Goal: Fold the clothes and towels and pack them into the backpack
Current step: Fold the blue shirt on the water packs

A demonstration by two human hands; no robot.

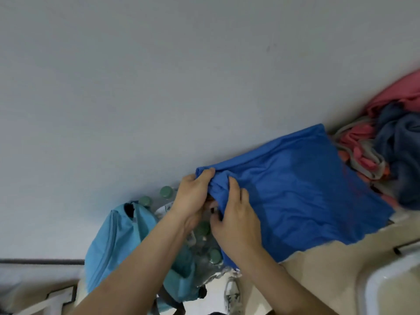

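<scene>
A bright blue garment [302, 189] lies spread over the beige counter, its left end bunched up. My left hand [193, 196] grips that bunched corner from the left, fingers curled over the cloth. Just beside it, my right hand [236, 219] pinches the same end of the fabric. Below and to the left a light blue backpack [113, 244] stands on the floor against the wall, its top slightly open. A pile of pink, grey and dark blue clothes [384, 151] lies at the right, past the blue garment.
A shrink-wrapped pack of bottles with green caps [204, 244] sits on the floor between the backpack and the counter [329, 273]. A white basin [391, 289] shows at the lower right. A shoe [233, 294] is on the floor. The grey wall fills the upper view.
</scene>
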